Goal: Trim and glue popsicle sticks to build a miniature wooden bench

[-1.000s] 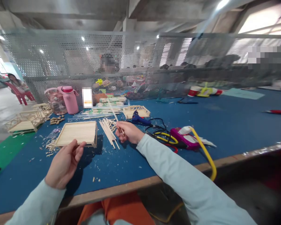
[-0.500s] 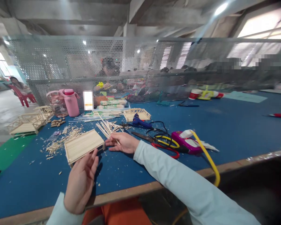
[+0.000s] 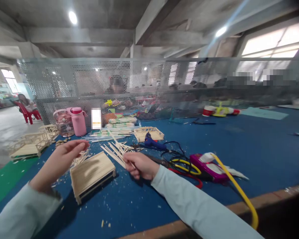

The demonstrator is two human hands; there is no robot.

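Note:
A small wooden stick platform (image 3: 93, 171) with short legs stands on the blue table, between my hands. My left hand (image 3: 68, 154) hovers over its left side, fingers stretched out and holding nothing. My right hand (image 3: 139, 164) is closed to the right of the platform, apart from it. A short length of thin wooden stick shows between its fingers; the rest is hidden. Loose wooden sticks (image 3: 114, 152) lie fanned out just beyond this hand. A blue glue gun (image 3: 153, 142) and scissors with red and yellow handles (image 3: 185, 166) lie to its right.
Behind are a railed stick model (image 3: 149, 134), stick bundles (image 3: 121, 123), a pink bottle (image 3: 78, 122) and a perforated screen (image 3: 89, 78). More stick models (image 3: 31, 146) stand left. A purple device with a yellow cord (image 3: 209, 167) lies right. People sit beyond the screen and far left.
My left hand has let go of the platform's near edge and moved up and left. My right hand has drawn away from the platform's corner and its fingers have closed. The view has tilted up.

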